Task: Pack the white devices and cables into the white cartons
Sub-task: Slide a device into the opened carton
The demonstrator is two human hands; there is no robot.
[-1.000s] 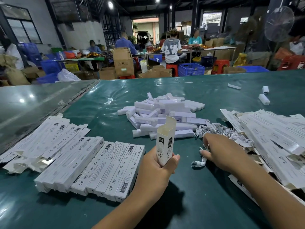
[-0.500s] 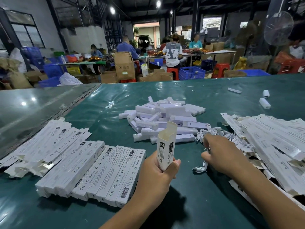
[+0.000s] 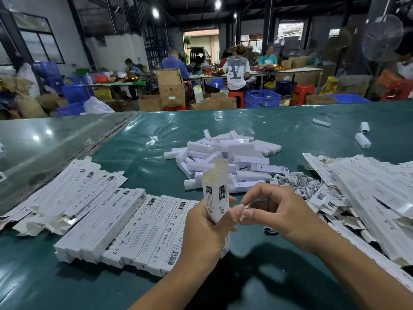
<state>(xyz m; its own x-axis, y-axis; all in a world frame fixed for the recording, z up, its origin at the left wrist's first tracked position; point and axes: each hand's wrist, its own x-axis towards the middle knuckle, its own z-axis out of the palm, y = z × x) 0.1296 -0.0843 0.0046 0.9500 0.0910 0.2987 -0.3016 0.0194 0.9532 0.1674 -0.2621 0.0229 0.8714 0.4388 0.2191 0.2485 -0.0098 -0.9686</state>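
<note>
Carton, white and printed, stands upright in the left hand, its top flaps open; the fingers and thumb curl round its lower half, and its bottom end shows below the palm. Right hand is level with the carton and just beside it on the right, thumb and forefinger pinched on a small cable end whose form is too blurred to tell; the two hands' fingertips nearly touch there.

Relative to the carton: heap of white devices lies directly behind it on the green table, partly hidden by the open flaps. Tangle of white cables lies behind and to the right, just beyond the right hand. Row of closed cartons lies flat to the left, side by side, its near end hidden by the left wrist; further left lies a looser layer of flattened cartons. Spread of unfolded carton blanks fills the right side, overlapping the cables' edge. Three stray devices lie far behind to the right. People sit at workbenches beyond the table's far edge.
</note>
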